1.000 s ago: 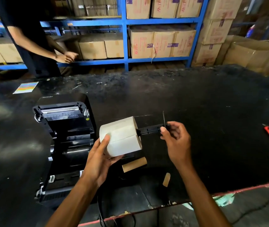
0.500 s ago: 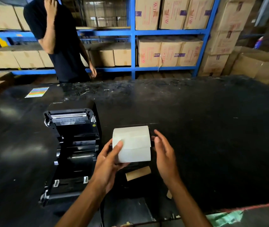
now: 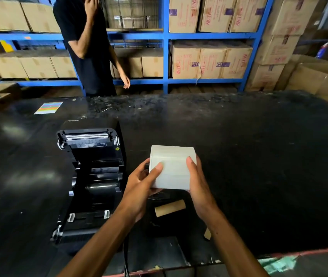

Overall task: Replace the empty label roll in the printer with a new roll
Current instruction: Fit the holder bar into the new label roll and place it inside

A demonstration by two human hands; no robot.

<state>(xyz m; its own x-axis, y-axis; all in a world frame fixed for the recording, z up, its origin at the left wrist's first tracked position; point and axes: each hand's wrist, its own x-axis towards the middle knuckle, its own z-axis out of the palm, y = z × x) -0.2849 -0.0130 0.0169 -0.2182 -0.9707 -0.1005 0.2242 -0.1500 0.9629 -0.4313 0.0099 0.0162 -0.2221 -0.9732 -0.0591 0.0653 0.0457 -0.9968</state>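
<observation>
We note change: black spindle, one second ago protruding at 3 o'clock side of white cylindrical paper label roll [image 3: 172,167], now fully seated; only stub visible at 9 o'clock end. Right hand [image 3: 199,185], then on spindle, now clasps roll; left hand [image 3: 141,187] grips opposite end. Roll held aloft, just at 3 o'clock of open black plastic label printer [image 3: 91,176]. Empty brown cardboard core [image 3: 170,207] lies on black table [image 3: 259,156] at 6 o'clock. We judge roll ready for loading.

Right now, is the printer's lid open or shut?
Open. The printer has its lid swung back, exposing the roller and empty roll bay. The new label roll is outside it, held between the left hand and right hand.
</observation>
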